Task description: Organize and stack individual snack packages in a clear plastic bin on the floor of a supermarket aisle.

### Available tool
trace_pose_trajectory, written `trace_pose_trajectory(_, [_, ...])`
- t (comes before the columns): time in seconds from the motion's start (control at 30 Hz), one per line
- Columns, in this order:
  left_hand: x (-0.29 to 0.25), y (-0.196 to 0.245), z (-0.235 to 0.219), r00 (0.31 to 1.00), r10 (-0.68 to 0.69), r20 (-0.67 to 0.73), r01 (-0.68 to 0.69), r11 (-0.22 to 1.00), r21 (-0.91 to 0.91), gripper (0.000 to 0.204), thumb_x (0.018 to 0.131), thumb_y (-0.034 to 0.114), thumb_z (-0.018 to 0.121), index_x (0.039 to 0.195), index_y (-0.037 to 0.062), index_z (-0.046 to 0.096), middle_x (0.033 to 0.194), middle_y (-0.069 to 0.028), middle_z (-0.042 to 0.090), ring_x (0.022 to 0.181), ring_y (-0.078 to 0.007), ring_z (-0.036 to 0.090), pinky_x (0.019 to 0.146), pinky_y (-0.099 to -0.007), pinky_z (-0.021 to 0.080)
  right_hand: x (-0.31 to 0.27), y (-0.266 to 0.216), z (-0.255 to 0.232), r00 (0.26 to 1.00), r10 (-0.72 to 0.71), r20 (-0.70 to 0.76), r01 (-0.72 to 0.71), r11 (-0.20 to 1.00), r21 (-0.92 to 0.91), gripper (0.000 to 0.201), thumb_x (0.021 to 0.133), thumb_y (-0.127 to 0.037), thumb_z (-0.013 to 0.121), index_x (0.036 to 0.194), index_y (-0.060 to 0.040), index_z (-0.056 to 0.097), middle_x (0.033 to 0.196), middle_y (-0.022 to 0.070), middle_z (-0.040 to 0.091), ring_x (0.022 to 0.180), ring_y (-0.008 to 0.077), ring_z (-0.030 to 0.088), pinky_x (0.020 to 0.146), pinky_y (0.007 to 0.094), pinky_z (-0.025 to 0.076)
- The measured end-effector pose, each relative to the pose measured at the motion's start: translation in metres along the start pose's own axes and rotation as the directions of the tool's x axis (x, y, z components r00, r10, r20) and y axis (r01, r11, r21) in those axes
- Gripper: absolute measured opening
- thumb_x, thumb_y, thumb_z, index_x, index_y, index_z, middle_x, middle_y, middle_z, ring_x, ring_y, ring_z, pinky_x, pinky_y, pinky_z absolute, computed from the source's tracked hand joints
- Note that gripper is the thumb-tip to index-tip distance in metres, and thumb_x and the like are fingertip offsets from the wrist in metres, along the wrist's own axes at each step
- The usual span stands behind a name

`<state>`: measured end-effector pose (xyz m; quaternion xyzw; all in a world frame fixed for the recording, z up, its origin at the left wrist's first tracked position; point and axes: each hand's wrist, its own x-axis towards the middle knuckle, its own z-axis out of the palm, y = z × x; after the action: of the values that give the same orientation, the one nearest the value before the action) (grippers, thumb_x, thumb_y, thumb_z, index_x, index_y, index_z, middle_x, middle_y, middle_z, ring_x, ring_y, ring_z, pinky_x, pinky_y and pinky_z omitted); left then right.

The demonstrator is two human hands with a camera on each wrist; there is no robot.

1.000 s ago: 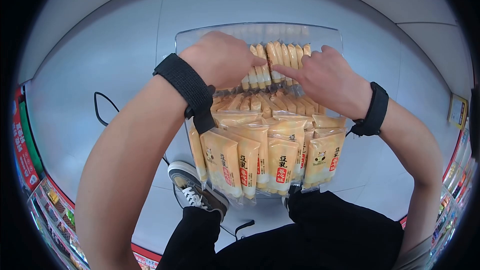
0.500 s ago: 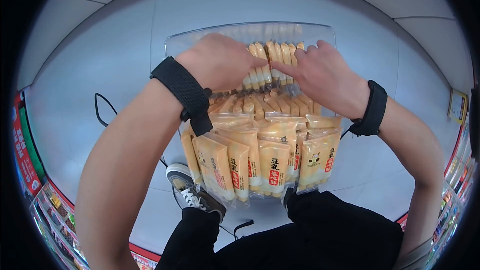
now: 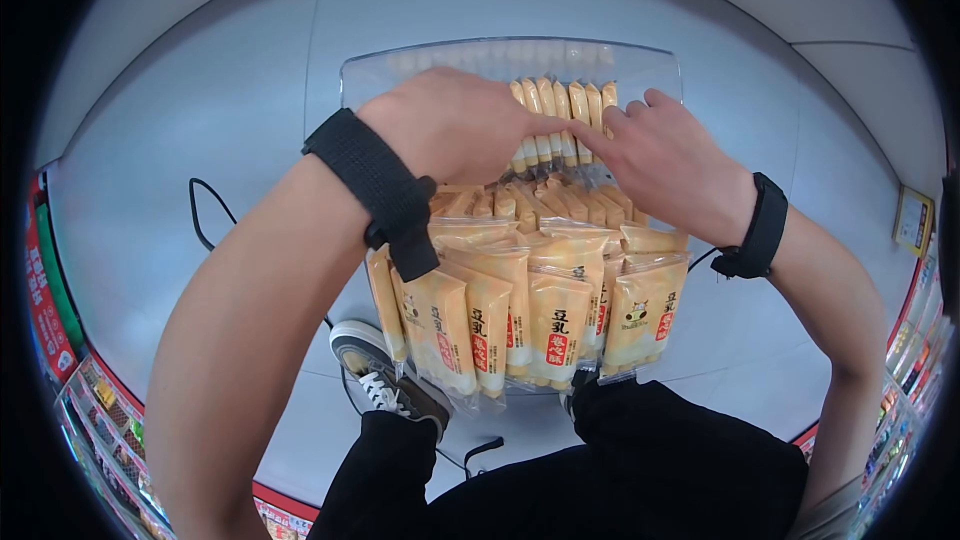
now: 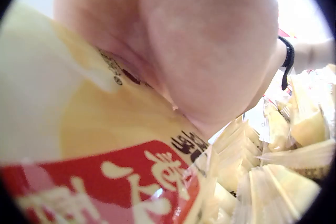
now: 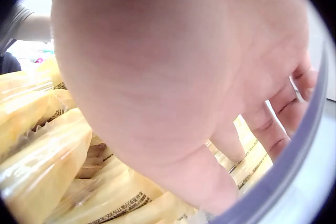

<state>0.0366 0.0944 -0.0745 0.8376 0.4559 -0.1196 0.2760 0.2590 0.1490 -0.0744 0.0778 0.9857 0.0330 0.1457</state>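
Observation:
Both hands are over a row of upright yellow snack packets (image 3: pixel 577 120) at the far end of a clear plastic bin (image 3: pixel 420 62). My left hand (image 3: pixel 450 125) stretches one straight digit rightward across the row. Its other fingers are hidden. A packet with a red label (image 4: pixel 115 182) lies close under its palm in the left wrist view. My right hand (image 3: pixel 665 160) reaches in from the right, one straight digit pointing left; the two tips meet over the packets. In the right wrist view its loosely extended fingers (image 5: pixel 270 129) are beside the bin's rim (image 5: pixel 273 187).
More packets (image 3: pixel 560 325) fill the front of the bin, and others (image 3: pixel 530 202) lie tightly in its middle. The bin stands on a pale floor (image 3: pixel 250 80) between the person's shoes (image 3: pixel 375 370). Dark cords (image 3: pixel 192 210) lie on the floor. Shop shelves (image 3: pixel 110 430) line both sides.
My left hand has moved to the right over the row, so its extended digit now meets the right hand's. The bin shifted slightly left in view, then back.

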Motion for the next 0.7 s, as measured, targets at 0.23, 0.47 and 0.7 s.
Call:
trace_pose_trajectory(0.23, [0.013, -0.001, 0.0, 1.0, 0.02, 0.006, -0.021, 0.994, 0.107, 0.071, 0.073, -0.001, 0.05, 0.14, 0.0224, 0.049, 0.064, -0.0121, 0.06, 0.058, -0.0285, 0.058, 0.054, -0.0408, 0.047, -0.004, -0.001, 0.0, 1.0, -0.002, -0.001, 0.002, 0.999, 0.04, 0.027, 0.082, -0.013, 0.058, 0.109, -0.0075, 0.061, 0.07, 0.0028, 0.055, 0.064, 0.0179, 0.057, 0.065, 0.0314, 0.04])
trace_pose_trajectory(0.47, [0.005, 0.001, 0.001, 1.0, -0.02, -0.011, 0.021, 0.994, 0.107, 0.067, 0.077, -0.001, 0.049, 0.139, 0.0235, 0.05, 0.066, -0.0111, 0.061, 0.059, -0.0281, 0.06, 0.054, -0.0407, 0.048, -0.003, -0.004, -0.008, 0.984, 0.037, 0.173, -0.043, 0.999, 0.03, 0.044, 0.081, -0.007, 0.056, 0.125, -0.007, 0.06, 0.072, 0.0041, 0.056, 0.067, 0.0181, 0.059, 0.069, 0.031, 0.042])
trace_pose_trajectory(0.7, [0.009, -0.002, 0.006, 1.0, -0.02, -0.01, 0.021, 0.987, 0.159, 0.066, 0.079, 0.0, 0.049, 0.139, 0.0257, 0.051, 0.066, -0.0106, 0.06, 0.06, -0.0281, 0.06, 0.055, -0.0404, 0.048, -0.003, -0.003, 0.0, 0.999, -0.007, 0.032, 0.007, 1.0, 0.018, 0.016, 0.081, -0.013, 0.061, 0.096, -0.0064, 0.062, 0.058, -0.0002, 0.053, 0.057, 0.0175, 0.057, 0.061, 0.0302, 0.037])
